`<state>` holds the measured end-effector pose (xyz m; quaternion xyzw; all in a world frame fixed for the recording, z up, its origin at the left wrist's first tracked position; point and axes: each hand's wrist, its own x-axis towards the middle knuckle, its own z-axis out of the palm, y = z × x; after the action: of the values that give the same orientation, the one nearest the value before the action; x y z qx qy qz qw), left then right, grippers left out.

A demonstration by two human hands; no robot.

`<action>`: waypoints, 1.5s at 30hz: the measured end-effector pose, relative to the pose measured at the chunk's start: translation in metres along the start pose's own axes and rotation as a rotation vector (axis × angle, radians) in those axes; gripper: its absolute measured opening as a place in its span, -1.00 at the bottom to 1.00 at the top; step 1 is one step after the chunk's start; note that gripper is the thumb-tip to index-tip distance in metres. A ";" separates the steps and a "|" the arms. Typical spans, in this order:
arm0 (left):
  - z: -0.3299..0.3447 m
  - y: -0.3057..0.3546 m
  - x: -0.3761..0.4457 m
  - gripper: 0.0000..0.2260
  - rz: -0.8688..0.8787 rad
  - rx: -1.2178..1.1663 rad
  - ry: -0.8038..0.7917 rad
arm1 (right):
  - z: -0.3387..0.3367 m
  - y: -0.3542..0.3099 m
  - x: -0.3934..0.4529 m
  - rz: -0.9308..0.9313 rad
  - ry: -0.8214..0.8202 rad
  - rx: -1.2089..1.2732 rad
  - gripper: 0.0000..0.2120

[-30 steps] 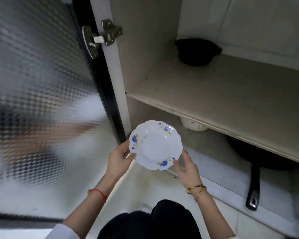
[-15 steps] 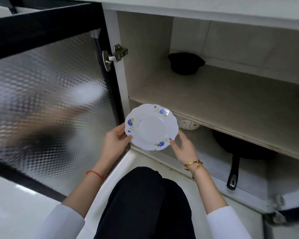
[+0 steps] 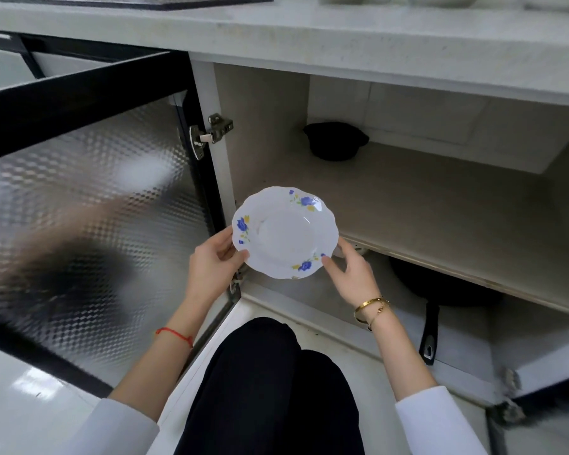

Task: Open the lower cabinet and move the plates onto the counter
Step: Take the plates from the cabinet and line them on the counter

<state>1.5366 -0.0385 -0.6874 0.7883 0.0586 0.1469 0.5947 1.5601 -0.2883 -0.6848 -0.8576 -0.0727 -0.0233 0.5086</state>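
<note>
A white scalloped plate [image 3: 284, 232] with blue flowers is held level in front of the open lower cabinet [image 3: 424, 208]. My left hand [image 3: 215, 262] grips its left rim, thumb on top. My right hand [image 3: 350, 272] holds its lower right rim with the thumb on the edge and fingers underneath. The pale counter [image 3: 342, 37] runs across the top of the view, above the cabinet. Part of a white dish [image 3: 358, 249] shows under the shelf, behind my right hand.
The glass cabinet door [image 3: 89, 198] stands open on the left. A black pot [image 3: 335, 141] sits at the back of the shelf, and a black frying pan [image 3: 440, 287] lies on the cabinet floor. My knees in black trousers [image 3: 270, 389] are below. Bowls stand on the counter's far edge.
The plate has come up and out of the cabinet in both hands, and the view has lifted so the counter now shows.
</note>
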 end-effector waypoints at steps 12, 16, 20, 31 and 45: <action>0.008 0.000 0.034 -0.53 -0.025 -0.073 0.002 | -0.001 0.003 0.037 -0.018 0.014 -0.031 -0.56; 0.005 0.013 0.043 -0.53 -0.063 -0.076 -0.021 | -0.006 -0.011 0.048 0.012 0.007 -0.031 -0.55; -0.001 0.040 0.038 -0.46 -0.158 -0.115 -0.030 | -0.016 -0.035 0.048 0.041 -0.016 -0.044 -0.53; -0.070 0.164 -0.045 -0.54 -0.352 -0.060 -0.077 | -0.049 -0.149 -0.031 0.275 -0.190 -0.031 -0.48; -0.152 0.379 -0.113 -0.48 -0.344 0.054 -0.064 | -0.147 -0.340 -0.119 0.290 -0.212 -0.042 -0.51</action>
<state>1.3526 -0.0369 -0.3054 0.7865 0.1776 0.0161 0.5912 1.3974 -0.2689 -0.3317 -0.8672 -0.0012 0.1393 0.4781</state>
